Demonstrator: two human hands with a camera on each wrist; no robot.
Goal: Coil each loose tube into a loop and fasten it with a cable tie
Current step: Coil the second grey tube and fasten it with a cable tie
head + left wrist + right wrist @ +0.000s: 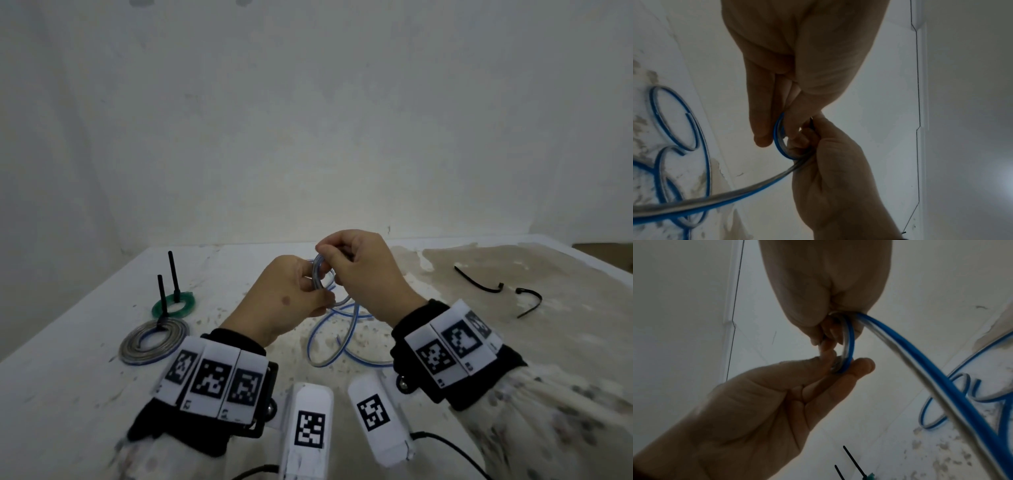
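Note:
A clear tube with a blue stripe (343, 337) lies in loose curves on the white table (85, 394). One end is raised and bent into a small loop (322, 274) above the table's middle. My left hand (313, 293) pinches the loop's lower side between thumb and fingers. At the top of the loop, my right hand (330, 255) pinches it with curled fingers. The left wrist view shows the loop (780, 146) between my left hand (777, 138) and right hand (818, 146). In the right wrist view the loop (849, 344) hangs from my right hand (828, 337) onto my left hand (838, 368).
Two tied coils lie at the left: a green one (173, 305) and a clear one (154, 341), each with a black cable tie standing upright. Two loose black cable ties (479, 282) (529, 303) lie at the right. A wall stands behind the table.

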